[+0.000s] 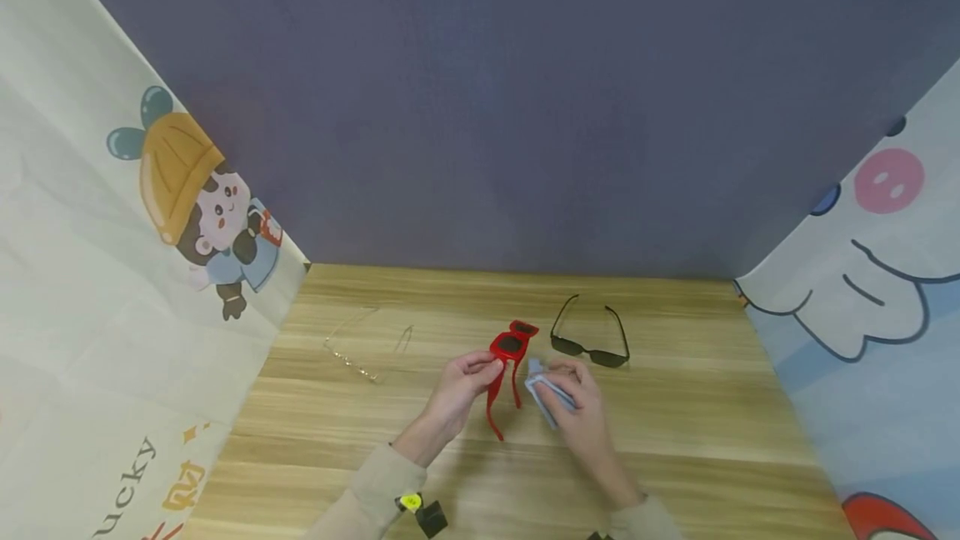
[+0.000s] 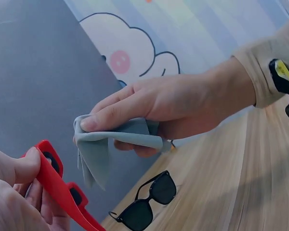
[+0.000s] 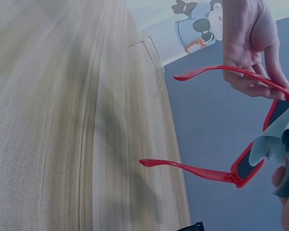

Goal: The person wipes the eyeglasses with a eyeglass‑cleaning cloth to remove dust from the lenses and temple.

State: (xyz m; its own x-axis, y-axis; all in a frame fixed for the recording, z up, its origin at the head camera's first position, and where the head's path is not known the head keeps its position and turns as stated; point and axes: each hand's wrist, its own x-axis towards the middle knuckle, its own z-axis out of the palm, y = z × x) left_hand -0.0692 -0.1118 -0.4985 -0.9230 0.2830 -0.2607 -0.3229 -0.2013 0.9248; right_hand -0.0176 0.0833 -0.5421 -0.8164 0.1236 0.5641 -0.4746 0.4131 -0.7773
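Within left hand [image 1: 456, 390], red sunglasses [image 1: 510, 345]

A screened, booth-like workspace, building type unclear: a wood-grain counter [image 1: 690, 407] enclosed by a plain grey-blue panel [image 1: 510, 107] on the far side, a cartoon-printed left sheet [image 1: 82, 215] and a cartoon-printed right sheet [image 1: 885, 273].

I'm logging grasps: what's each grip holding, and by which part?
Left grip: red sunglasses, by one outer end of the frame. Right grip: blue-grey cloth, by its folds.
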